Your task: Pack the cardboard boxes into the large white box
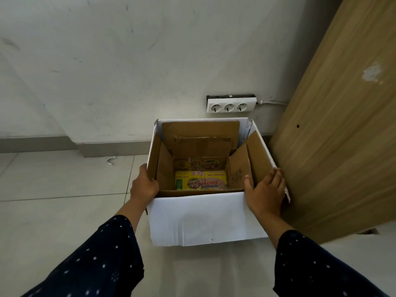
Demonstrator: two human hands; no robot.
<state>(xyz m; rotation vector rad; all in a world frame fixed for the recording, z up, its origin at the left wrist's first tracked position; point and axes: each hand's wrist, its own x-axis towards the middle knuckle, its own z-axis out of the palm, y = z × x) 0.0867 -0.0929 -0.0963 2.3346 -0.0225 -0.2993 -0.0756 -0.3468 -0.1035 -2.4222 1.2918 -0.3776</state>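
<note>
At the floor's [64, 211] far edge by the wall [107, 71], the large white box [203, 217] holds yellow cardboard boxes [200, 180]; left hand [144, 185] grips its left side, right hand [265, 194] its right side.

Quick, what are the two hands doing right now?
Left hand: grips the left wall of the white box.
Right hand: grips its right wall.

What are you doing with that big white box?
A person is holding the large white box by its two sides. The left hand grips the left edge, and the right hand holds the right flap with the thumb inside. The box is open at the top. A yellow tea carton lies at the bottom, and brown cardboard stands against the back wall. A wooden board is just to the right.
</note>
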